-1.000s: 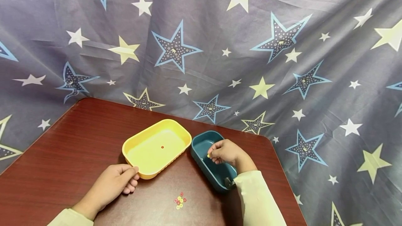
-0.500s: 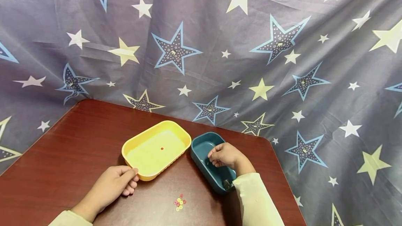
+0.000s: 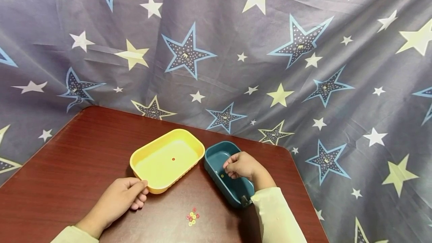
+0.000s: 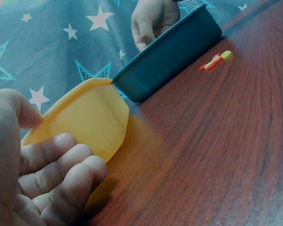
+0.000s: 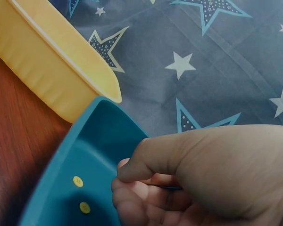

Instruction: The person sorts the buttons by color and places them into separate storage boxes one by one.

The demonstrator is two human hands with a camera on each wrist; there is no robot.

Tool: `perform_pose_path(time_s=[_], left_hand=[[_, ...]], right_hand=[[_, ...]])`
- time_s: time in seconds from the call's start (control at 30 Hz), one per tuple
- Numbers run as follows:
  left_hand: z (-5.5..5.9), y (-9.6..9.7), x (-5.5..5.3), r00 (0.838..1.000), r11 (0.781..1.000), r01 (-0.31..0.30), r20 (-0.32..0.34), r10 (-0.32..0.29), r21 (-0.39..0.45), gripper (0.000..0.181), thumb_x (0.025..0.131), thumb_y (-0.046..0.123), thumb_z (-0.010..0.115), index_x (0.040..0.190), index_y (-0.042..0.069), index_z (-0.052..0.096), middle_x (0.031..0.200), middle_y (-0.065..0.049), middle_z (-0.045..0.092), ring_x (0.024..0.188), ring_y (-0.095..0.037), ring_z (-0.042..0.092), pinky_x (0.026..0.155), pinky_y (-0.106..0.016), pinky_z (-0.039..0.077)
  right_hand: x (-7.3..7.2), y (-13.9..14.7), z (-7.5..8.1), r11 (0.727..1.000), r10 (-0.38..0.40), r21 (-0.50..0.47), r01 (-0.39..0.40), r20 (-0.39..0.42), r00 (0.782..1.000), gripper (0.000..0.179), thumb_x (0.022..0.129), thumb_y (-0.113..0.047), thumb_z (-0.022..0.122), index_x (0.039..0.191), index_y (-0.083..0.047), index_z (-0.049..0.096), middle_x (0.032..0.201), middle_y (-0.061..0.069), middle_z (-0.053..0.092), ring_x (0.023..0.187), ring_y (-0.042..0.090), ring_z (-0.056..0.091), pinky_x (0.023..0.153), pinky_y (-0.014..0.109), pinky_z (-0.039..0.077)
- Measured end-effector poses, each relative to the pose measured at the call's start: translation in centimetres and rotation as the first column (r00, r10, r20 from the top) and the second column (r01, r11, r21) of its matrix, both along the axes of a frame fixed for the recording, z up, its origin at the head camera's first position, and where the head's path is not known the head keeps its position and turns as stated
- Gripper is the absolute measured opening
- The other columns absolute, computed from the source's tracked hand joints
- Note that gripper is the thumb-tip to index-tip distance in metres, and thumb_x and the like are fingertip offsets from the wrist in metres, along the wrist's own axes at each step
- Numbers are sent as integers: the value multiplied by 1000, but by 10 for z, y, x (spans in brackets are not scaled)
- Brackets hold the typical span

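My left hand [image 3: 119, 200] grips the near left corner of a yellow tray [image 3: 153, 166], thumb on the rim and fingers curled below. One small red button [image 3: 173, 159] lies inside that tray. My right hand [image 3: 244, 166] hovers over a teal tray [image 3: 216, 155], its fingers loosely curled and nothing visible in them. Beneath it, two yellow buttons [image 5: 85, 207] rest apart on the teal tray's floor in the right wrist view. Nearer to me, a small cluster of red and yellow buttons [image 3: 192, 216] lies on the table.
The trays stand corner to corner on a dark red wood-grain table [image 3: 84, 149]. A grey curtain with stars [image 3: 229, 66] hangs behind the table and along its right side. A small dark device [image 3: 245, 200] sits at the right wrist, by the teal tray's near end.
A yellow button held in my right fingertips has been let go and now lies in the teal tray. The right hand dipped slightly; my left hand kept its hold on the yellow tray.
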State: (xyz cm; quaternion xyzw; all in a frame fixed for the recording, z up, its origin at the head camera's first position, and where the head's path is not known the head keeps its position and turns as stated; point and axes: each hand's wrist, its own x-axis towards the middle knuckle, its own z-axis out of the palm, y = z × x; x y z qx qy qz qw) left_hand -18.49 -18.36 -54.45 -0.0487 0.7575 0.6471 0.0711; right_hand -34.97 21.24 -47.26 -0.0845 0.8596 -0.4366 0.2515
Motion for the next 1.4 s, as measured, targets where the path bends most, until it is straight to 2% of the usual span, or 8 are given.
perform_pose_path(time_s=[0.37, 0.6, 0.87, 1.03, 1.27, 1.4], left_hand=[[-2, 0, 0, 1000, 1000, 3, -5, -3, 3, 44, 106, 39, 63, 94, -3, 72, 77, -10, 71, 62, -18, 69, 59, -34, 64], [-2, 0, 0, 1000, 1000, 8, -6, -7, 13, 44, 106, 38, 63, 94, -3, 72, 77, -10, 71, 61, -17, 69, 59, -34, 63], [-1, 0, 0, 1000, 1000, 5, -2, -5, 12, 44, 106, 38, 63, 94, -4, 72, 77, -9, 71, 61, -17, 68, 59, -34, 63], [0, 1, 0, 1000, 1000, 8, -3, -8, 3, 44, 106, 38, 63, 94, -3, 72, 77, -9, 71, 61, -17, 68, 59, -34, 64], [-1, 0, 0, 1000, 1000, 7, -1, -7, 7, 43, 107, 38, 62, 94, -3, 71, 78, -10, 71, 62, -17, 69, 59, -34, 64], [-2, 0, -1, 1000, 1000, 3, 0, -3, 4, 42, 107, 37, 62, 95, -3, 72, 78, -10, 71, 62, -18, 70, 59, -34, 64]], right_hand=[[14, -9, 15, 997, 52, 63, -44, -130, 990, 16, 90, -5, 73, 102, 5, 76, 78, 6, 71, 66, 18, 68, 64, 34, 64], [26, -15, 28, 993, 98, 91, -81, -206, 974, 12, 89, -5, 74, 98, 3, 75, 74, 4, 69, 64, 17, 67, 63, 35, 64], [48, -25, 38, 978, 178, 151, -141, -269, 947, 7, 88, -7, 73, 94, -4, 77, 72, 0, 69, 62, 14, 66, 60, 32, 61], [61, -31, 40, 971, 205, 181, -158, -282, 937, 4, 89, -10, 74, 91, -11, 77, 74, -2, 70, 63, 15, 67, 61, 32, 62], [79, -39, 40, 962, 237, 196, -189, -262, 935, 4, 88, -10, 76, 91, -12, 78, 74, -2, 71, 61, 15, 68, 60, 31, 60], [90, -48, 36, 954, 269, 207, -218, -268, 925, 7, 84, -9, 77, 89, -14, 78, 70, -3, 71, 59, 12, 66, 58, 28, 57]])
